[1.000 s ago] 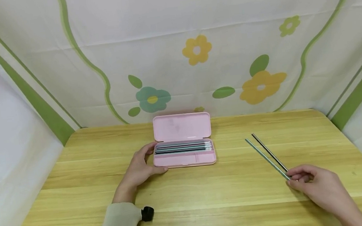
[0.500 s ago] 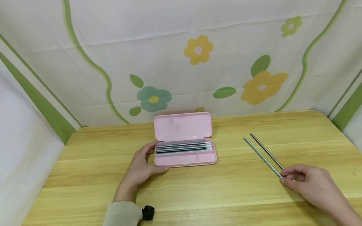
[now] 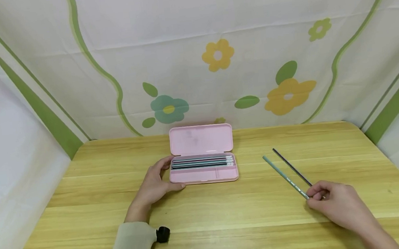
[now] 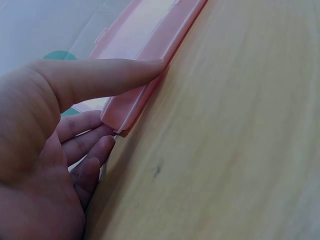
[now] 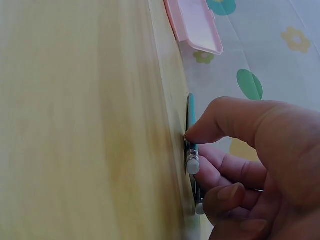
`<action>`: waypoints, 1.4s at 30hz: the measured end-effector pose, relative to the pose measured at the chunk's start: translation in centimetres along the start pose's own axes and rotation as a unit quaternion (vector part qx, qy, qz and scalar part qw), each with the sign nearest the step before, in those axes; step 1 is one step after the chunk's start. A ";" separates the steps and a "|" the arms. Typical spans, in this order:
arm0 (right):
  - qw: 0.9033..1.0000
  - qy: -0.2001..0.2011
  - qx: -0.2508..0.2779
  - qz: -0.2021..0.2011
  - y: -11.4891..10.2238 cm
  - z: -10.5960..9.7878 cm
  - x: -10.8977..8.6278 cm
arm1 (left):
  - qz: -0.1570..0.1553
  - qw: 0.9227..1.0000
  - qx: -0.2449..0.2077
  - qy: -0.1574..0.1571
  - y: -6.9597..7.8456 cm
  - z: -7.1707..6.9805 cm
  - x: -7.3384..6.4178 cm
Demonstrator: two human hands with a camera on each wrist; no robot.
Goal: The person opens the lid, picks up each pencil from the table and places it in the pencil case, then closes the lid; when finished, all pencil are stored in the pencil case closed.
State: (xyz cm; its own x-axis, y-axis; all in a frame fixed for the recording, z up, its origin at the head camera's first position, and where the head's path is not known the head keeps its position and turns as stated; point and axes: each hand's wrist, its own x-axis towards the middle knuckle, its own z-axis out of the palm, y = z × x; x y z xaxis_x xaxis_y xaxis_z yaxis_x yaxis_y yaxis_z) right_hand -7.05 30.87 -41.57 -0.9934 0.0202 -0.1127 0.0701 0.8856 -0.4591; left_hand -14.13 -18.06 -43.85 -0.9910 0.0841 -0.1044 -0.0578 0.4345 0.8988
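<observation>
An open pink pencil case stands toward the back of the table, several pencils lying side by side in its rear compartment. My left hand holds the case's left end, thumb along the front edge and fingers round the end. To the right, my right hand holds two pencils, one teal and one dark, spread in a narrow V that points to the back left. In the right wrist view, thumb and finger pinch the teal pencil just above its white eraser; the dark one's eraser shows lower, among the fingers.
The case's lid is raised at the back, near the flowered cloth behind the table. Its front section is split by a small divider. The wooden table extends all around.
My right hand has moved a little to the left with the two pencils, and the teal pencil's far tip has swung left and slightly nearer. My left hand stays on the case.
</observation>
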 end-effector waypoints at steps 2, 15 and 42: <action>1.000 -0.004 0.002 0.003 0.0 0.1 0.0 | 0.000 1.000 0.000 0.000 0.0 0.0 0.0; 1.000 -0.013 0.013 0.011 -0.5 0.2 0.0 | -0.009 1.000 0.011 0.002 -0.1 0.0 0.0; 0.999 0.017 0.037 -0.017 -0.7 0.4 -0.4 | 0.015 1.000 -0.004 -0.002 0.1 0.0 -0.1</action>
State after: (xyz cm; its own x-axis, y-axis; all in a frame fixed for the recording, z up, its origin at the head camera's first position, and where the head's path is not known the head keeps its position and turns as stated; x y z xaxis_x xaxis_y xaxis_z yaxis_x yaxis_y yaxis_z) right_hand -6.70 30.04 -41.58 -0.9978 0.0080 -0.0658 0.0414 0.8496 -0.5258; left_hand -14.00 -18.00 -43.76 -0.9918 0.1004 -0.0785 -0.0285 0.4253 0.9046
